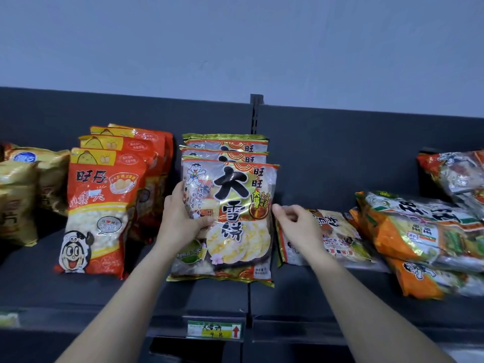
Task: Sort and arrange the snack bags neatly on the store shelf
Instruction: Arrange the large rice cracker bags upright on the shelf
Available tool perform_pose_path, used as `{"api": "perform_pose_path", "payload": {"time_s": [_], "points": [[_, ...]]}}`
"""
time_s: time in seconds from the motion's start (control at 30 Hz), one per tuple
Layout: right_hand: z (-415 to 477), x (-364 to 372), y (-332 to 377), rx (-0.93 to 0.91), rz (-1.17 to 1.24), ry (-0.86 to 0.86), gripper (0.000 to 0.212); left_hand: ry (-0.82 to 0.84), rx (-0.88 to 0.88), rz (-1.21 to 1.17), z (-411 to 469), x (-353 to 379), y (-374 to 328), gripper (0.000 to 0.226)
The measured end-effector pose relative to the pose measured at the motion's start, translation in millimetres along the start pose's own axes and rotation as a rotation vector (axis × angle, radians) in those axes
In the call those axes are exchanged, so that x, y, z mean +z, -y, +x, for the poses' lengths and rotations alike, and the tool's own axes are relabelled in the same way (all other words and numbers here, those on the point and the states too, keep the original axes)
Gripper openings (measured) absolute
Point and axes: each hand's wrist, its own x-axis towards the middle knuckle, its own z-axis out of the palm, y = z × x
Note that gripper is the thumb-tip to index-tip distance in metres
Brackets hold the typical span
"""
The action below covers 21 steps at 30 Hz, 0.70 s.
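Standing nearest in a row of like bags in the middle of the shelf [314, 297], the front rice-cracker bag [235, 205] is held by the left grip [183, 218], thumb on its face and fingers curled round its left edge. The right grip [296, 224], fingers curled, is at the bag's right edge, over a flat bag [337, 237] lying on the shelf; whether it pinches that edge I cannot tell. Red bags [102, 205] stand just to the left.

Soft, rather dim light falls evenly from above, leaving the wall [235, 35] a flat blue-grey. Glare streaks the foil of the front rice-cracker bag [235, 210] and the gold bags [15, 200] at left. Shadows pool on the dark shelf [327, 158] under the packs. The wide lens bows the shelf's far edge (most toward the corners). The orange bags [419, 231] at right are smeared, and the near price label [214, 329] is soft.
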Motion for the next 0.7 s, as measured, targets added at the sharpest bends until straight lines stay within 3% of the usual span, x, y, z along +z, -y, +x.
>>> {"api": "perform_pose_path", "payload": {"time_s": [0.07,0.17,0.2,0.3,0.43,0.57,0.7], "points": [[6,-9,-13,0.05,-0.258,0.097,0.062,-0.014,0.024,0.015,-1,1,0,0.1],[7,-19,-23,0.071,-0.66,0.629,0.104,-0.021,0.032,0.029,-1,2,0,0.098],[5,-20,-24,0.027,-0.762,0.686,0.108,-0.024,0.025,0.025,1,3,3,0.099],[0,-20,-29,-0.206,-0.904,0.442,0.075,-0.008,0.006,0.005,1,1,3,0.101],[-11,-23,-34,-0.369,-0.832,0.13,0.019,-0.005,0.003,0.0,-1,2,4,0.099],[-9,-32,-35,-0.395,-0.589,-0.11,0.014,0.004,-0.004,-0.021,1,3,11,0.1],[-6,-41,-8,-0.409,-0.38,-0.383,0.023,0.011,-0.02,-0.051,1,3,13,0.093]]}}
